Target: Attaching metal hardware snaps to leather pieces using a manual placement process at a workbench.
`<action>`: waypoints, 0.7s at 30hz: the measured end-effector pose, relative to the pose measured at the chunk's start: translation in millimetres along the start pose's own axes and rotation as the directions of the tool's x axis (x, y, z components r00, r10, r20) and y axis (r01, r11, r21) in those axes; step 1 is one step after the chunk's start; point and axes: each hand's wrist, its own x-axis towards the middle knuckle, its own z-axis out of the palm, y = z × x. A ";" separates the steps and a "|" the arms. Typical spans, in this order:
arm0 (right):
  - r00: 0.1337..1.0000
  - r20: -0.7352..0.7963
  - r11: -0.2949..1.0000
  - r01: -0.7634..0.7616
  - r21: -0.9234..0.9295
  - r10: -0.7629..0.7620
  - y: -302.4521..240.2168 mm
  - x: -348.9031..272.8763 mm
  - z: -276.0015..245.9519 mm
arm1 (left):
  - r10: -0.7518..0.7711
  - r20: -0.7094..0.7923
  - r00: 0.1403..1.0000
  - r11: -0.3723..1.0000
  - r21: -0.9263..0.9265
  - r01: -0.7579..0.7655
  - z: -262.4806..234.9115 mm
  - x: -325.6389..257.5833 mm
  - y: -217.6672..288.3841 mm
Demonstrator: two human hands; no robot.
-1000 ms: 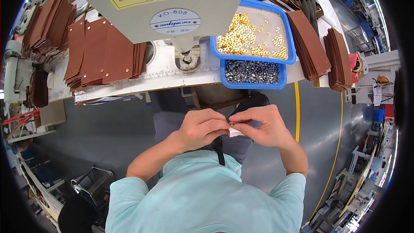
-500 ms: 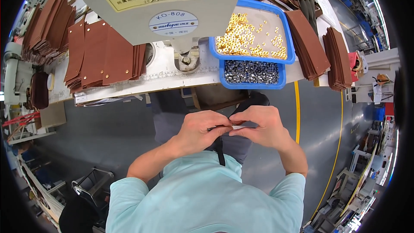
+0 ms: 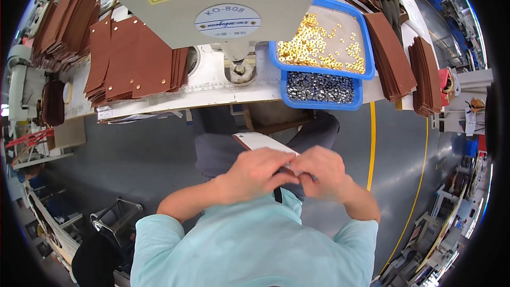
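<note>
Head view: both hands meet over the lap, left hand [image 3: 254, 174] and right hand [image 3: 320, 171] pinching the pale leather piece [image 3: 261, 142] between fingertips, apparently mid-fitting; next likely calls for steady alignment.

Figure: the wearer's own body as seen from the head camera. Torso, lower centre of the frame: a plain, pale turquoise short-sleeved shirt [image 3: 249, 250] of smooth fabric, without visible print or buttons; the sleeves end above the elbows, leaving both forearms bare. Left hand [image 3: 254, 174] and right hand [image 3: 321, 171], centre of the frame: bare, no gloves, rings or wristbands visible. Legs, just above the hands: dark grey trousers [image 3: 218, 151]. A narrow dark strap [image 3: 278, 195] hangs at the shirt's neckline.
</note>
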 end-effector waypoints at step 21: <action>0.927 0.170 0.913 -0.363 0.185 0.334 -2.6 -31.1 28.0 | -0.183 0.162 0.970 0.955 -0.206 0.215 -6.3 -41.4 -10.9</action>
